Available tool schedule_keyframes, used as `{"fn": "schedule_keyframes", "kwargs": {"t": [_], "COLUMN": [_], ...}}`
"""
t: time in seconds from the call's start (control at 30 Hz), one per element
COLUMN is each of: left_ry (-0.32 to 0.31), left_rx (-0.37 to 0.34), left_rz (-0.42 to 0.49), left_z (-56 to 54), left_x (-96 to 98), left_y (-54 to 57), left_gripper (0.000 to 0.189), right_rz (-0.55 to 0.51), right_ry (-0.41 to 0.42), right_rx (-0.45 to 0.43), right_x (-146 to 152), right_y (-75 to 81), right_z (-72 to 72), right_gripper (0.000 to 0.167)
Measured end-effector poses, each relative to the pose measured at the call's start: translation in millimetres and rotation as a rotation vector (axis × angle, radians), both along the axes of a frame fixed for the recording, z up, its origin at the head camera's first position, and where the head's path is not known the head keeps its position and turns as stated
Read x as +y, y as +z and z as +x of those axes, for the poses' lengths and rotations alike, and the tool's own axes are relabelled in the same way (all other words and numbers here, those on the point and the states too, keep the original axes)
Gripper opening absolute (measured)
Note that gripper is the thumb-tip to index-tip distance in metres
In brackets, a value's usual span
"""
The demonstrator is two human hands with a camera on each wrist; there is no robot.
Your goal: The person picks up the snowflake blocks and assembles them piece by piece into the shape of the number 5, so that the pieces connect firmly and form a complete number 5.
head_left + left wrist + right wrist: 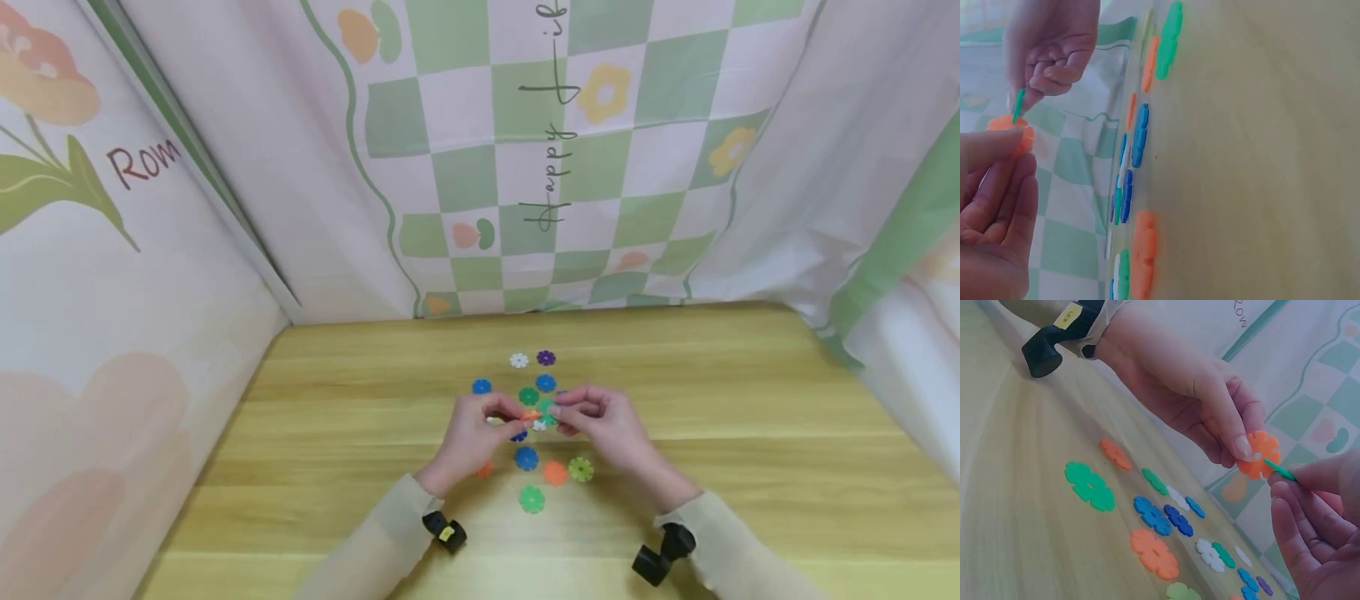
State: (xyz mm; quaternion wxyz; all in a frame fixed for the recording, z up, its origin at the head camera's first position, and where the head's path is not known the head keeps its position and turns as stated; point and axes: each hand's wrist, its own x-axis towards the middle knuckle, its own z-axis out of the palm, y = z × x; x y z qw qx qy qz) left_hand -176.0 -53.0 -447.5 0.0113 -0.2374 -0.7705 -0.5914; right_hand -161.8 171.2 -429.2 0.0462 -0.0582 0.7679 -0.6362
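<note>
Over the table, my left hand (pixel 471 433) pinches an orange snowflake disc (pixel 1267 445) between thumb and fingers. My right hand (pixel 611 425) pinches a green snowflake disc (pixel 1284 473), turned edge-on to the orange one. In both wrist views the green disc's edge meets the orange disc near a notch; how deep it sits in it cannot be made out. Below the hands lie loose discs, among them a blue one (pixel 527 458), an orange one (pixel 555 473), a light green one (pixel 532 499) and a yellow-green one (pixel 581 469).
Farther back on the wooden table (pixel 337 467) lie a white disc (pixel 519 360), a purple disc (pixel 546 357) and several blue and green ones. A checked curtain (pixel 525 167) hangs behind the table's far edge. Each wrist wears a black camera mount (pixel 667 554).
</note>
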Motion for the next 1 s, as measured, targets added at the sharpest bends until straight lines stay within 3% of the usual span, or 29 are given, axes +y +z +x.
{"fn": "schedule_keyframes", "kwargs": {"t": [0.43, 0.77, 1.0], "left_ry": [0.007, -0.026, -0.028], "left_rx": [-0.064, -0.058, -0.128], "left_rz": [-0.041, -0.056, -0.083], "left_z": [-0.1, -1.8, -5.3], "left_x": [-5.6, -7.1, -18.8], "left_y": [1.0, 0.9, 2.4], "left_gripper": [0.01, 0.009, 0.028], "right_rz": [0.149, 0.164, 0.184], "right_ry": [0.161, 0.144, 0.088], "right_rx": [0.146, 0.169, 0.121], "right_x": [2.9, 0.2, 7.7], "right_y": [-5.1, -7.2, -9.1], "right_z": [-1.6, 0.0, -2.8], "right_gripper": [0.048, 0.04, 0.042]}}
